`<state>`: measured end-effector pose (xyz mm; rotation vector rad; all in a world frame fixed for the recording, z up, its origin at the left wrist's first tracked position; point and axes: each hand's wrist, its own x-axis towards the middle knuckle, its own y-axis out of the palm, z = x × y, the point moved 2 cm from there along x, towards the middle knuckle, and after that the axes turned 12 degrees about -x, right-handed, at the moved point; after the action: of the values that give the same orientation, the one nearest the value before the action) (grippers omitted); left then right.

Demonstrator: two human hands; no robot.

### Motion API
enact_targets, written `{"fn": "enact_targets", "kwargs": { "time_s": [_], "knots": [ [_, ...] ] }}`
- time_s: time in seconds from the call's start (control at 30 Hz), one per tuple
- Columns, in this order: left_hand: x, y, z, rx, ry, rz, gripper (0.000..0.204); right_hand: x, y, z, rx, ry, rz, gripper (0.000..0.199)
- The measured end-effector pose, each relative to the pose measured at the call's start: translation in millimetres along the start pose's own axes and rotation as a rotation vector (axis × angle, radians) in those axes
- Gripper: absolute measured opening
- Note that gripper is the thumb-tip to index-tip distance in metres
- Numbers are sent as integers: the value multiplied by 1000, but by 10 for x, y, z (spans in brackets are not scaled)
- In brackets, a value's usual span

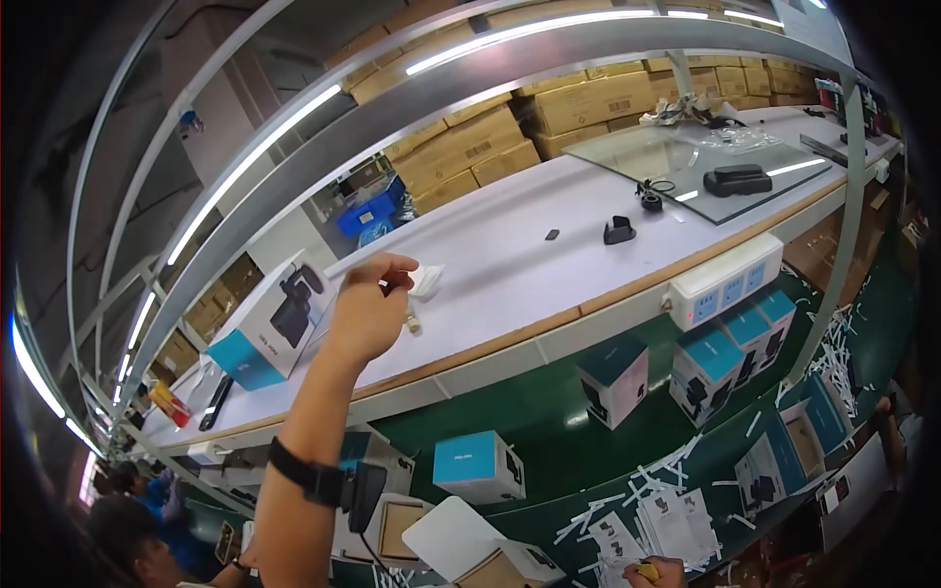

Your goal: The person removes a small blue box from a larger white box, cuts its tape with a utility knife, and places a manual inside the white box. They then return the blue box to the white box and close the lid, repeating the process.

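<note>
My left hand (368, 314) hovers over the left part of the white table (490, 304), its fingers loosely bent and apart, with nothing visible in them. A white packet (426, 281) shows just past its fingers, and a small beige piece (414, 323) lies beside it. To its left stands a white and teal product box (274, 321) with a black device pictured on it. My left wrist wears a black strap with a block (363, 497). At the lower edge my right hand (662, 571), partly cut off, is closed on a small yellow object (647, 569) beside printed sheets (676, 526).
A metal frame (588, 44) arches above the table. Glass (706, 167), a black holder (619, 230) and a power strip (727, 279) are to the right. Below stand several teal boxes (480, 465) among paper strips (833, 361). Another person (137, 539) is lower left.
</note>
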<state>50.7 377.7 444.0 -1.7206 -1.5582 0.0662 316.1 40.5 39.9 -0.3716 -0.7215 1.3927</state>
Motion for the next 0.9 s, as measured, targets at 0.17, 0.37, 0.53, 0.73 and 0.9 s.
{"fn": "enact_targets", "kwargs": {
  "time_s": [0.17, 0.37, 0.53, 0.73, 0.9],
  "knots": [
    [368, 169, 186, 265, -51, 24, 30, -2, -120, -366, 229, 328, 17, 21],
    [689, 84, 391, 385, 52, 10, 30, 4, -447, -244, 476, 520, 86, 20],
    [804, 7, 524, 348, 123, 38, 29, -373, -142, -855, 396, 690, 128, 27],
    [828, -36, 502, 351, 188, -27, 29, -318, -55, -845, 143, 855, 140, 41],
    [736, -86, 404, 453, -29, -46, 26, -332, 79, -1104, 256, 690, 114, 33]
  ]
}}
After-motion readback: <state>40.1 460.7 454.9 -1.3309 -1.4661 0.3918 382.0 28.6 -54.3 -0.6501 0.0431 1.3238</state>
